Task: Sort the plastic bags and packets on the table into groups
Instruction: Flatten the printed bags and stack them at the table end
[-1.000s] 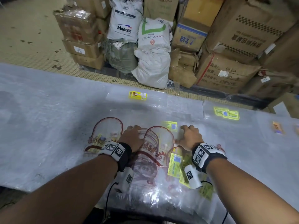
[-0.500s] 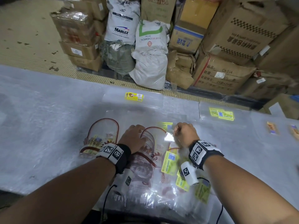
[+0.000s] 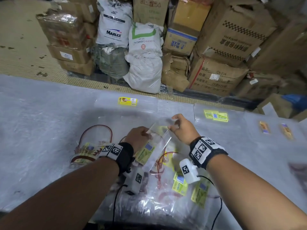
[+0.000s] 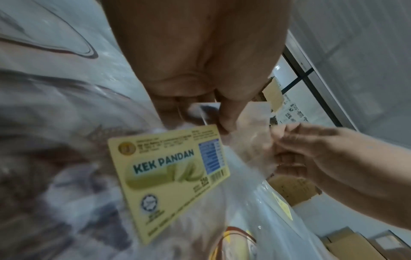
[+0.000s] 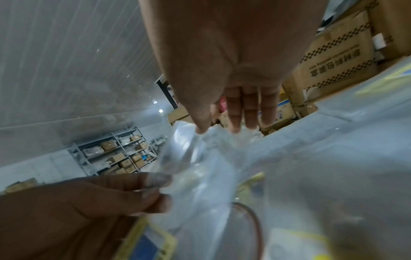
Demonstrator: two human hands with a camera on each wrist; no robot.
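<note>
Both the left hand (image 3: 138, 138) and right hand (image 3: 181, 128) pinch a clear rectangular plastic bag (image 3: 159, 143), its long axis slanting from far-right down toward near-left.

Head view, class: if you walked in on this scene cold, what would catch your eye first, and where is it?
First, the clear plastic bag lifted above the table's middle, pinched by the left hand and the right hand. Next, the heap of printed packets beneath the wrists at the near edge. Behind the table, cardboard boxes and white sacks are piled on the floor.
</note>
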